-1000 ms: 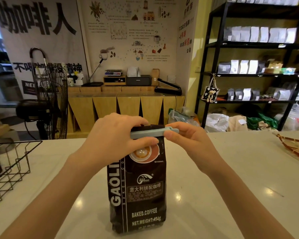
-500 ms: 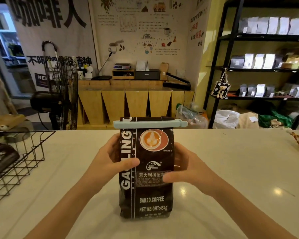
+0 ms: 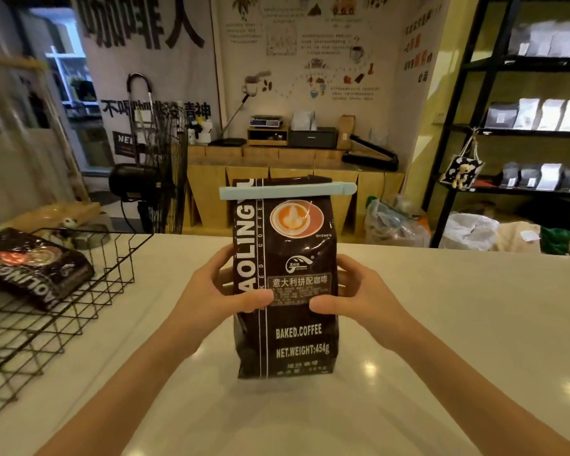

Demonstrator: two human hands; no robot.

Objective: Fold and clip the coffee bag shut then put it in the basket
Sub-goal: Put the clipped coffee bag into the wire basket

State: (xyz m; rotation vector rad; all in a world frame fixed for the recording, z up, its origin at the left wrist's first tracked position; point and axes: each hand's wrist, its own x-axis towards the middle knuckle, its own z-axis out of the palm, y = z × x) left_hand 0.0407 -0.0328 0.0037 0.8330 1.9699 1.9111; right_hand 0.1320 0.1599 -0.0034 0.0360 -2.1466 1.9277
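A dark brown coffee bag [image 3: 293, 337] stands upright at the middle of the white counter. A pale blue clip [image 3: 287, 191] runs across its folded top. My left hand [image 3: 211, 296] grips the bag's left side, thumb on the front. My right hand [image 3: 362, 296] grips the right side the same way. The black wire basket [image 3: 79, 311] sits at the left of the counter, apart from the bag.
Another coffee bag [image 3: 30, 268] lies flat in the basket. The white counter [image 3: 458, 324] stretches to the right. Behind it are a black fan [image 3: 152, 179], a wooden cabinet [image 3: 277, 192] and black shelves [image 3: 524, 133] with bags.
My hands left the clip at the bag's top and dropped to its sides, now holding the bag at mid-height. The view turned left, showing more of the basket.
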